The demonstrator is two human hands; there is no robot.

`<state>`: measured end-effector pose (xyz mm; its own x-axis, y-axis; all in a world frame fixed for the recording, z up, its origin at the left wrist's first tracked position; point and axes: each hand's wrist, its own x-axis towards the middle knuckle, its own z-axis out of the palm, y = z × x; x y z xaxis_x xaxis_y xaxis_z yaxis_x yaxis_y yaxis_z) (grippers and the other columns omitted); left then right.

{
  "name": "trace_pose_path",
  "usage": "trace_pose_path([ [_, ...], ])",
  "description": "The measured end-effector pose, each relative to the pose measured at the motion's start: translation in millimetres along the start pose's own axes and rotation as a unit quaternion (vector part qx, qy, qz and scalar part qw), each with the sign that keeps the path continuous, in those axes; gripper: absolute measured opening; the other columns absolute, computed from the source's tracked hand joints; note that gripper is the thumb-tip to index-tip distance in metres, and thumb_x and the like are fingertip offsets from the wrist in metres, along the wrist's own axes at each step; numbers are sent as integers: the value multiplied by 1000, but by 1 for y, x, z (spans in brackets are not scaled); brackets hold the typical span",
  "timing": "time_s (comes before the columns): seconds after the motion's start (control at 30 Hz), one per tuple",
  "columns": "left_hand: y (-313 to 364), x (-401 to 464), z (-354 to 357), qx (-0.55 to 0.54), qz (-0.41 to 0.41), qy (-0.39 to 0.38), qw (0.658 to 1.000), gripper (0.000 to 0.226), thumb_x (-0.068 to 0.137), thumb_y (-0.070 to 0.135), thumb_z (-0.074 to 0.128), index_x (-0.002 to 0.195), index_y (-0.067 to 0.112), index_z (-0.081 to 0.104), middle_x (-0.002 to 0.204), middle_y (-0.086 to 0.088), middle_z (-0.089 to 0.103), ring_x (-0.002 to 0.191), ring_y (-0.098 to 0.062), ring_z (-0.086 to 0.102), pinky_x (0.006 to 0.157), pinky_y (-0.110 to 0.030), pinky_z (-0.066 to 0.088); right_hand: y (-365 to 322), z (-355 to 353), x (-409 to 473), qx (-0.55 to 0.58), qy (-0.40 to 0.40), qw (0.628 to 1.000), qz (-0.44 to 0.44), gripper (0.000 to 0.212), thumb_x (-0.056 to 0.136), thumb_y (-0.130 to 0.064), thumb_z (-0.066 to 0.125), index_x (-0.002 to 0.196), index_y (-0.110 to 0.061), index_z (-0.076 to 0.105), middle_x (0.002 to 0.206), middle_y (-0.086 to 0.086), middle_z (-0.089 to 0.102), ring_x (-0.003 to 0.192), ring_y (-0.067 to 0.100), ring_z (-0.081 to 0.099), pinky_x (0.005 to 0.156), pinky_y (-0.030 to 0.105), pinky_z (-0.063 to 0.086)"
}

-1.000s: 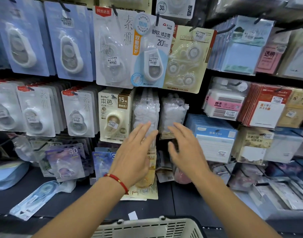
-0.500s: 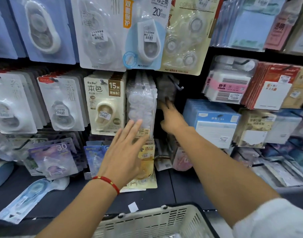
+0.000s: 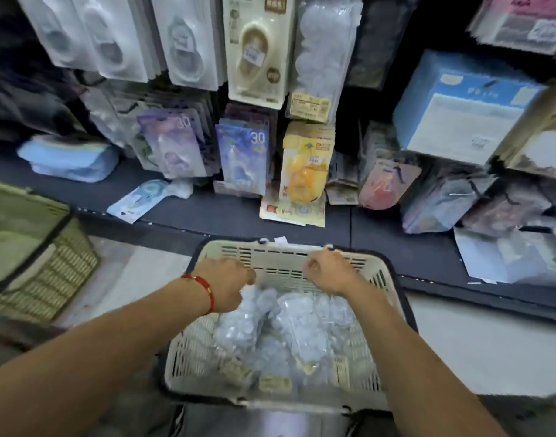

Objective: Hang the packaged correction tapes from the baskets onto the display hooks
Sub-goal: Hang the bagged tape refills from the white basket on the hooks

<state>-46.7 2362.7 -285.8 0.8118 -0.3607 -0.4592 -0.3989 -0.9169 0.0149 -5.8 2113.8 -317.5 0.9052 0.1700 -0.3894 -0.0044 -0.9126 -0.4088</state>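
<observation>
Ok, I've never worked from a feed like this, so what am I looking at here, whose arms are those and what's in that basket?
This is one camera worn on a person's head, looking forward and down, so the two bare arms are the wearer's own. There is no robot. Both hands are down in a cream plastic basket full of clear packets, presumably the packaged correction tapes to be hung. The left hand, with a red string at the wrist, has its fingers curled onto one clear packet. The right hand is curled near the basket's far rim; whether it holds anything is too blurred to tell. Beyond the basket is a dark shelf with carded tapes hanging above it. A green basket sits to the left.
</observation>
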Motion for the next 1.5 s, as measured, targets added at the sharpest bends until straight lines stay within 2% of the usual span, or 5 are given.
trace_pose_path([
  [0.23,38,-21,96,-38,8,-168,985,50,100,23,52,150,29,48,149,-8,51,138,-30,49,108,-43,43,50,153,-27,-179,-134,970,92,122,85,-45,84,166,-17,-2,152,25,40,137,39,50,105,46,48],
  [0.8,64,17,47,-142,42,55,988,57,99,44,63,149,32,39,149,-9,56,143,-32,47,124,-52,26,64,50,-25,587,-302,747,72,66,96,-56,47,132,-3,66,123,27,67,92,35,66,67,34,49],
  [1.0,35,9,64,-476,-153,-33,866,70,100,28,68,161,17,35,160,-9,46,142,-30,49,118,-42,41,74,99,-17,68,-32,986,146,46,105,-41,58,142,-14,59,137,12,66,118,30,65,104,42,53],
  [1.2,27,9,69,-639,-256,-42,724,49,106,29,56,153,17,46,136,-5,60,108,-20,58,86,-26,40,83,153,-18,-240,-74,967,52,83,88,-45,80,149,-11,35,148,14,40,136,30,44,109,43,44],
  [1.5,17,15,74,-654,-294,22,697,57,102,32,58,156,20,42,159,-9,45,144,-32,44,117,-47,35,88,82,-24,378,-99,915,103,39,97,-6,71,130,-25,62,126,6,66,97,23,64,74,34,57],
])
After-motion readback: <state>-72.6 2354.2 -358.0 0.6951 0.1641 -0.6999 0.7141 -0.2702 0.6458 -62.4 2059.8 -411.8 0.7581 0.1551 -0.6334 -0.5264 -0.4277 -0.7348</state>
